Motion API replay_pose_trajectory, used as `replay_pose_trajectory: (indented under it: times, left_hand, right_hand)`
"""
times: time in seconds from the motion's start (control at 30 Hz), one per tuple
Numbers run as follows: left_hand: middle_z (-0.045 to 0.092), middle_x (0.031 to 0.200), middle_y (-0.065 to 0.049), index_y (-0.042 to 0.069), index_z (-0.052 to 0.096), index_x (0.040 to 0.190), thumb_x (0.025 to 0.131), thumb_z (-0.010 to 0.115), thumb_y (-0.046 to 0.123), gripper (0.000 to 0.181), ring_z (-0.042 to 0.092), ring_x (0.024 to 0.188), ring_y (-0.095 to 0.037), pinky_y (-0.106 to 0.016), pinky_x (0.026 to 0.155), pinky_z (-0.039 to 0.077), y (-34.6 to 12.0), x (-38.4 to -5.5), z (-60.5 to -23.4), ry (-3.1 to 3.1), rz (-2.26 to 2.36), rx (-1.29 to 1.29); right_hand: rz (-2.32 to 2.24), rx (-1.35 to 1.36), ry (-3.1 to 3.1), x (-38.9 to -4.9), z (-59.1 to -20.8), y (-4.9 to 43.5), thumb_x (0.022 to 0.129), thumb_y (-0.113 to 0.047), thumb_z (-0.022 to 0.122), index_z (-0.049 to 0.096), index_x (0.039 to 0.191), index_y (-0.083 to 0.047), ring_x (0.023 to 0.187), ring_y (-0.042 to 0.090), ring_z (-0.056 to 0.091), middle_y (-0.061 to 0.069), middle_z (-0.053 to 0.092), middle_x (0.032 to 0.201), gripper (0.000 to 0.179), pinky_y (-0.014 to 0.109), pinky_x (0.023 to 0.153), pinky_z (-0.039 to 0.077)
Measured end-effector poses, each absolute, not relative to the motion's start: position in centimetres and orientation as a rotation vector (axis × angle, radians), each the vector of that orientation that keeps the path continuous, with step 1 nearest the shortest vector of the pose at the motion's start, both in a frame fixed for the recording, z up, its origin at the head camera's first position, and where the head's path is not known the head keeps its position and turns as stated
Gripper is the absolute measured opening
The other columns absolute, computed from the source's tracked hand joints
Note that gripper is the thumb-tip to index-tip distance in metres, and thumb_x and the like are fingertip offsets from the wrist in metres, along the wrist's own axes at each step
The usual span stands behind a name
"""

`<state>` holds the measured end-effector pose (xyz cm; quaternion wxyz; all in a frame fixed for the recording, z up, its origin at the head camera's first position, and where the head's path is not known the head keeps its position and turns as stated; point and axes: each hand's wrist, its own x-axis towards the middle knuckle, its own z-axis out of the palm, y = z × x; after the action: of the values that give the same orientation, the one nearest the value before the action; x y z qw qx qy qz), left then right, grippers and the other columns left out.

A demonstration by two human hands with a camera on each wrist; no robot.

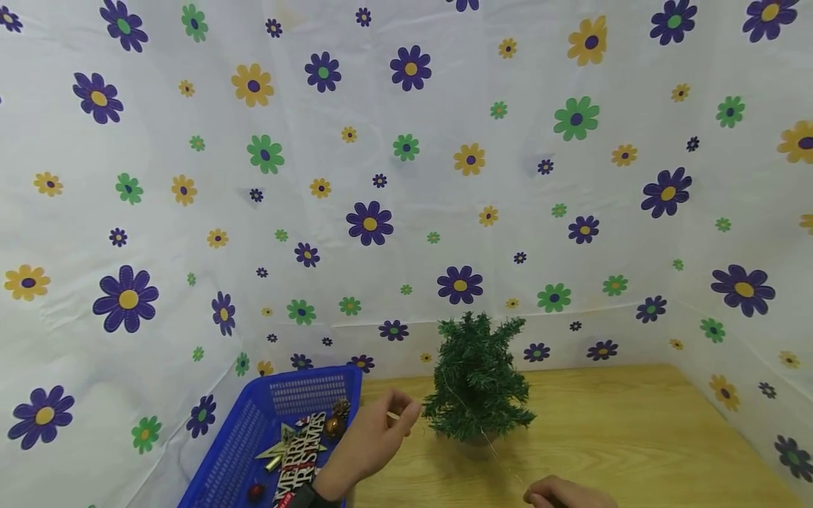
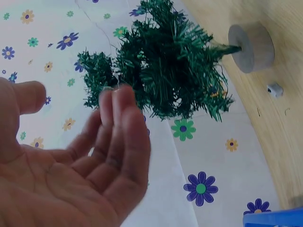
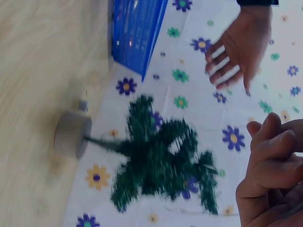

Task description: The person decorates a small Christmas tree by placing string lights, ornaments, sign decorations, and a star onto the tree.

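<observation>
Right hand (image 1: pixel 568 492) pinches thin pale wire (image 1: pixel 505 466), probably so it runs straight off small green tinsel tree (image 1: pixel 476 381), upright on yellowish wooden table (image 1: pixel 603 423). Left hand (image 1: pixel 375 437) beside tree: fingers loosely bent, thumb apart, seemingly empty, bit blurry.

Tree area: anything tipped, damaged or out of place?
Nothing looks tipped or damaged; the tree stands upright on its round base. One oddity: a small pale piece sits on the table by the base, outside the blue basket. Can't tell what it is.
</observation>
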<state>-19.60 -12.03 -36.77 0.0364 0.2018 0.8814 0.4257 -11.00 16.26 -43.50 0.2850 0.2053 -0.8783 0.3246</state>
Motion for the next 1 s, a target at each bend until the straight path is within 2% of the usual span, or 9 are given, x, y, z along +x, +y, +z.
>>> replay_pose_trajectory:
  times: [0.17, 0.3, 0.4, 0.5, 0.63, 0.8, 1.0]
  left_hand:
    - [0.055, 0.123, -0.016, 0.008, 0.043, 0.130, 0.095, 0.034, 0.056, 0.061, 0.057, 0.110, -0.031, -0.041, 0.086, 0.049, -12.3, -20.1, -36.8, 2.854, 1.280, 0.532]
    - [0.044, 0.137, -0.024, 0.004, 0.033, 0.140, 0.095, 0.031, 0.059, 0.071, 0.045, 0.125, -0.041, -0.055, 0.096, 0.042, -12.5, -20.4, -36.8, 2.915, 1.258, 0.445]
    - [0.032, 0.144, -0.028, 0.002, 0.023, 0.145, 0.096, 0.027, 0.059, 0.076, 0.034, 0.132, -0.045, -0.061, 0.101, 0.033, -12.7, -20.5, -36.9, 2.915, 1.273, 0.412]
    - [0.026, 0.147, -0.029, 0.001, 0.017, 0.147, 0.097, 0.023, 0.058, 0.076, 0.028, 0.135, -0.046, -0.063, 0.103, 0.030, -12.8, -20.7, -37.1, 2.900, 1.301, 0.405]
    - [0.025, 0.147, -0.030, 0.001, 0.016, 0.148, 0.098, 0.022, 0.057, 0.075, 0.028, 0.134, -0.047, -0.063, 0.102, 0.031, -12.7, -20.8, -37.2, 2.870, 1.323, 0.418]
    - [0.027, 0.146, -0.029, 0.003, 0.016, 0.148, 0.097, 0.021, 0.057, 0.074, 0.031, 0.133, -0.047, -0.062, 0.101, 0.033, -12.5, -21.0, -37.1, 2.852, 1.314, 0.433]
    - [0.031, 0.145, -0.027, 0.003, 0.020, 0.147, 0.097, 0.022, 0.057, 0.074, 0.033, 0.132, -0.045, -0.061, 0.102, 0.033, -12.3, -21.1, -37.1, 2.881, 1.329, 0.440]
  right_hand:
    - [0.873, 0.335, -2.244, -10.6, -42.3, 18.1, 0.072, 0.000, 0.076, 0.062, 0.071, -0.030, 0.044, -0.017, 0.033, -0.028, 0.044, 0.055, 0.033, 0.007, 0.041, 0.031]
    - [0.865, 0.302, -2.239, -10.6, -41.1, 19.7, 0.072, 0.002, 0.075, 0.061, 0.074, -0.029, 0.043, -0.013, 0.034, -0.025, 0.042, 0.056, 0.034, 0.007, 0.041, 0.031]
    - [0.846, 0.342, -2.224, -10.9, -40.0, 20.8, 0.073, 0.003, 0.074, 0.061, 0.077, -0.026, 0.045, -0.010, 0.037, -0.023, 0.044, 0.058, 0.033, 0.007, 0.042, 0.032]
    - [0.826, 0.411, -2.194, -11.5, -38.8, 21.3, 0.076, 0.003, 0.072, 0.062, 0.081, -0.025, 0.047, -0.009, 0.038, -0.022, 0.045, 0.061, 0.030, 0.006, 0.044, 0.033]
    - [0.845, 0.429, -2.163, -12.5, -37.5, 21.2, 0.082, 0.000, 0.068, 0.064, 0.085, -0.021, 0.050, -0.007, 0.040, -0.018, 0.049, 0.064, 0.022, 0.007, 0.046, 0.034]
    - [0.938, 0.379, -2.110, -13.6, -36.6, 21.0, 0.086, -0.002, 0.064, 0.066, 0.085, -0.016, 0.049, -0.003, 0.044, -0.012, 0.052, 0.064, 0.015, 0.010, 0.046, 0.038]
    - [0.853, 0.331, -2.131, -14.7, -36.0, 22.4, 0.089, -0.008, 0.063, 0.067, 0.086, -0.014, 0.050, -0.004, 0.046, -0.009, 0.056, 0.066, 0.008, 0.010, 0.047, 0.037]
